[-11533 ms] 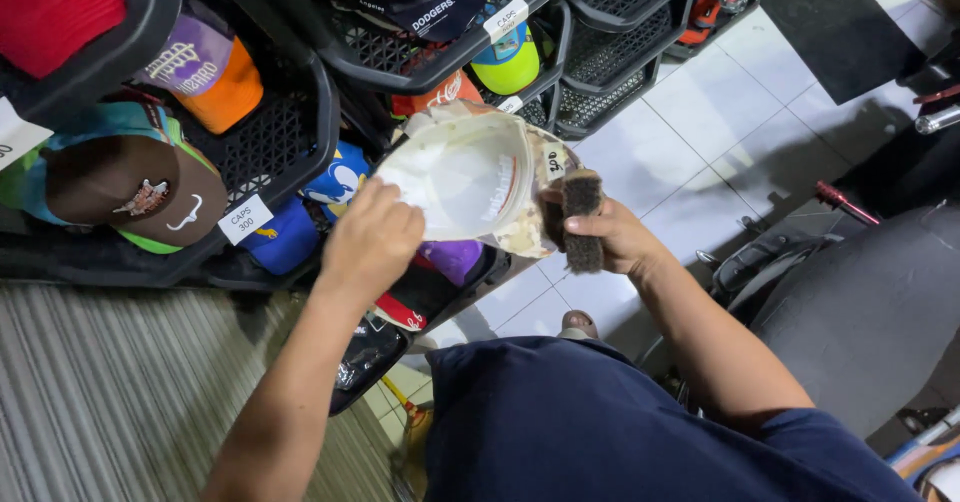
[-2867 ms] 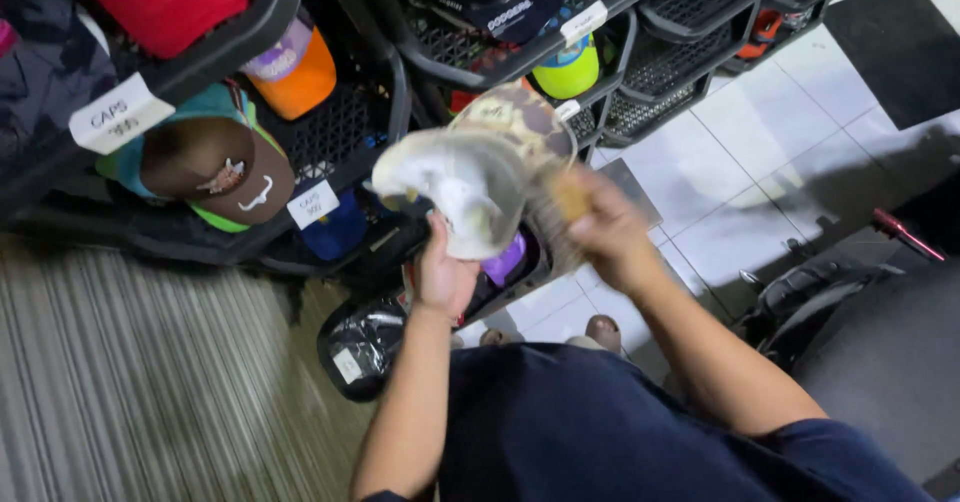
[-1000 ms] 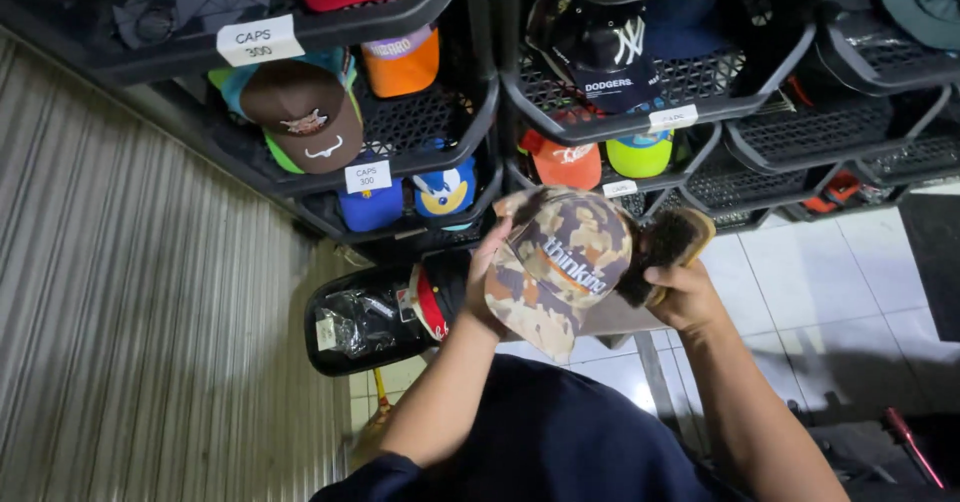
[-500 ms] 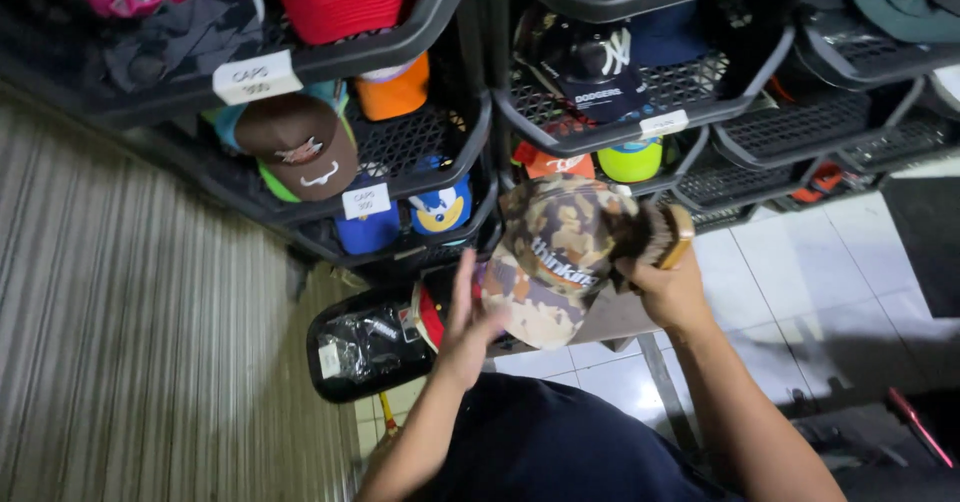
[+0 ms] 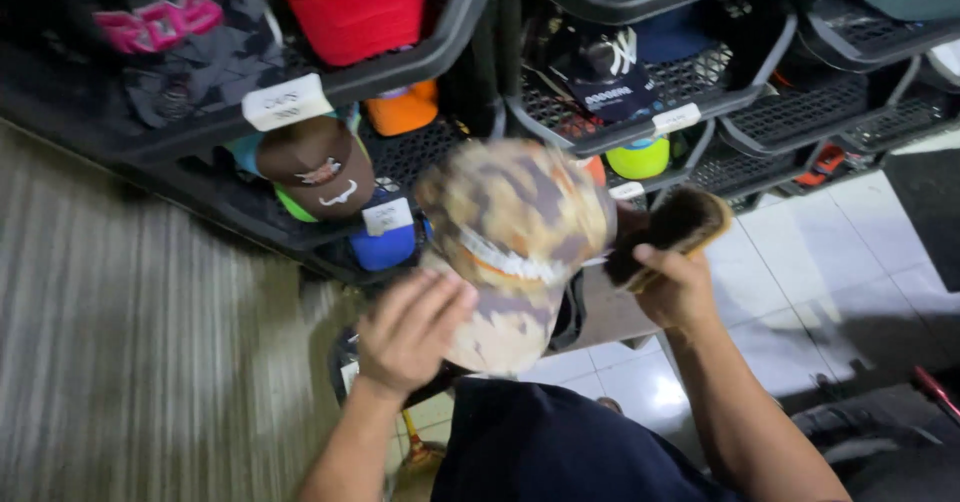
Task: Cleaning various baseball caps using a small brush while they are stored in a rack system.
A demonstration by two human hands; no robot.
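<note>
camo cap turned and lowered, brush at its right edge

compared with half a second ago, the camo cap point(image 5: 515, 247) fills more of the view and has turned: its crown now faces up and far, with the brim end near the body. the left hand point(image 5: 410, 332) has slid from the cap's side to its near left edge. the racks sit in much the same place, only closer in view.

the left hand is loosely curled, fingers point(image 5: 425, 302) bent over the cap's near rim and touching the fabric; how much the thumb closes underneath cannot be told. the right hand point(image 5: 680, 287) is closed firmly round a brush point(image 5: 675, 232), which tilts up and to the right, its dark bristle side turned toward the cap and just beside the cap's right edge; whether bristles touch the cloth is blurred.

the cap is soft cloth, domed, in tan, brown and cream blotches with a pale band across the front. the brush has a light wooden back and a dense dark bristle pad, oblong in shape.

far from the hands stand black plastic racks point(image 5: 640, 112) with mesh floors. in them lie a brown cap point(image 5: 320, 167), a red cap point(image 5: 350, 7), an orange cap point(image 5: 402, 110), a blue cap point(image 5: 385, 247), a lime cap point(image 5: 638, 157) and a dark cap point(image 5: 605, 77). white tags point(image 5: 285, 102) hang on the rack fronts. to the left is a ribbed grey wall point(image 5: 120, 342); to the right, a pale tiled floor point(image 5: 830, 252).
</note>
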